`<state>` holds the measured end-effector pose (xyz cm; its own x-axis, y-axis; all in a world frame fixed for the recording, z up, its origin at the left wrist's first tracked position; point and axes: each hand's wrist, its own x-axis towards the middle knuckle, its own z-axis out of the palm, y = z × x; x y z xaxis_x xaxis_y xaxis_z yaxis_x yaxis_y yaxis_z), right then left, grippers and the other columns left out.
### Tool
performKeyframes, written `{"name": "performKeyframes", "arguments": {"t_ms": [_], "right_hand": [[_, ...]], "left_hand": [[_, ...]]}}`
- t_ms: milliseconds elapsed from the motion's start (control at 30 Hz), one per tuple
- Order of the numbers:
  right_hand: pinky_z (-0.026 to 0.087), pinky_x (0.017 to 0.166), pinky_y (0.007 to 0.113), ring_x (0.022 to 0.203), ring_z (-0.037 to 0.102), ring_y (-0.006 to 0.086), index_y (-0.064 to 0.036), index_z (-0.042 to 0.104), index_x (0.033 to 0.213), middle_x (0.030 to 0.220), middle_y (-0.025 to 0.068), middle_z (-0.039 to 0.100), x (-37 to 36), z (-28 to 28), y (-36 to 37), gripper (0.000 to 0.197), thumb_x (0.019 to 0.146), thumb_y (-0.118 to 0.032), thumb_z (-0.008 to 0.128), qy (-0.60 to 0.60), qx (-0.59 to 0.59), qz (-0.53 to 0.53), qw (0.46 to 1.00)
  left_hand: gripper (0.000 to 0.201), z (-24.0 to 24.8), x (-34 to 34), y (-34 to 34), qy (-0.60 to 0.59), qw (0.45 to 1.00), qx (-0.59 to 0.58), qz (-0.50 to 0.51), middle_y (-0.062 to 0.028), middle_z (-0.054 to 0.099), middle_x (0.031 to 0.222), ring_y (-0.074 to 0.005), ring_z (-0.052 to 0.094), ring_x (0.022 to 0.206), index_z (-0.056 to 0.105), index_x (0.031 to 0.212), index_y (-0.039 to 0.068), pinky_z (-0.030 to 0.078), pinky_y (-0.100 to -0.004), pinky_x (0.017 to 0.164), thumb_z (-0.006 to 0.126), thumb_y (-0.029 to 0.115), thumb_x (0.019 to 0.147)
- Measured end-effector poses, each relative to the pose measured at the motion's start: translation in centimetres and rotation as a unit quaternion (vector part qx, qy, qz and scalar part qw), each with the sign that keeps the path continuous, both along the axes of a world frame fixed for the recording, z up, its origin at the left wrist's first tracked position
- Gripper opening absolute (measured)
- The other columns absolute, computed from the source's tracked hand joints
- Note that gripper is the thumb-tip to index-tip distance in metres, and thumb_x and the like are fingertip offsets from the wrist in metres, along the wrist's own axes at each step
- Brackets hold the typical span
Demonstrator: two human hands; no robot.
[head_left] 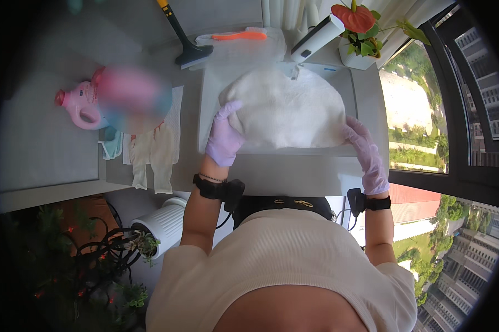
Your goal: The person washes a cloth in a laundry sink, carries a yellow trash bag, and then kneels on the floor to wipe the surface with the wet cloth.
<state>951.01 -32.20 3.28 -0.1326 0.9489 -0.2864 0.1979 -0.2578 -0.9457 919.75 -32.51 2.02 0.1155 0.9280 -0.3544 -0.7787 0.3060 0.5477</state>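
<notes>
Left hand (225, 136), right hand (367, 156) gripping fleecy white cloth (288, 109) by opposite edges, sink (207, 105) beneath; likely soft, floppy; edge holds suit.

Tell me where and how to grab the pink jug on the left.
Probably by its loop handle, coming from the person's side: on the pink jug, the ring faces that way and its opening leaves room for fingers. The left hand, nearest, is busy at the edge of the white cloth.
</notes>
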Motion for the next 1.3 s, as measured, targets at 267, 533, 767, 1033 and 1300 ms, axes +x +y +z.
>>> {"name": "performKeyframes", "arguments": {"t_ms": [267,533,767,1033,1300], "right_hand": [[0.044,0.095,0.037,0.12,0.048,0.0335,-0.0016,0.041,0.135,0.133,0.0211,0.045,-0.6,-0.4,14.2,0.058,0.088,-0.029,0.06,-0.282,0.285,0.153,0.903],[0.048,0.076,0.04,0.084,0.062,0.033,-0.0062,0.06,0.088,0.083,0.0138,0.063,-7.1,-3.1,24.6,0.02,0.077,-0.021,0.066,-0.503,0.363,0.219,0.753],[0.048,0.071,0.041,0.087,0.061,0.0335,-0.0062,0.062,0.09,0.091,0.0156,0.063,-5.8,-9.1,25.6,0.019,0.08,-0.022,0.06,-0.483,0.381,0.225,0.756],[0.048,0.084,0.033,0.099,0.058,0.0272,0.0022,0.052,0.113,0.106,0.0135,0.06,-6.7,-13.4,20.7,0.043,0.083,-0.026,0.067,-0.087,-0.031,0.14,0.986],[0.049,0.082,0.026,0.101,0.059,0.0165,0.0027,0.055,0.113,0.11,0.0094,0.061,-7.5,-11.7,19.9,0.037,0.082,-0.011,0.07,0.125,-0.011,0.181,0.975]], "left_hand": [[0.035,-7.5,1.2,9.5,0.048,0.99,0.047,-0.125,-0.0104,0.059,0.112,-0.0221,0.057,0.104,0.055,0.116,0.006,0.047,-0.0366,0.088,0.057,0.025,0.086],[0.033,-15.0,3.8,16.7,0.088,0.988,0.026,-0.124,-0.0121,0.062,0.106,-0.0245,0.061,0.1,0.054,0.115,0.002,0.049,-0.0385,0.09,0.058,0.015,0.085],[0.033,-12.6,5.9,17.9,0.128,0.978,0.103,-0.126,-0.0055,0.062,0.099,-0.0167,0.062,0.089,0.056,0.115,0.007,0.051,-0.0326,0.079,0.062,0.009,0.082],[0.028,-13.6,5.2,18.7,0.45,0.877,0.076,-0.154,-0.0031,0.065,0.088,-0.0141,0.062,0.082,0.062,0.106,0.004,0.05,-0.0301,0.076,0.063,0.004,0.078],[0.03,-8.1,3.7,16.1,0.535,0.827,0.174,0.0,-0.0115,0.067,0.101,-0.0159,0.063,0.089,0.063,0.107,0.008,0.049,-0.0297,0.082,0.067,0.011,0.077]]}}
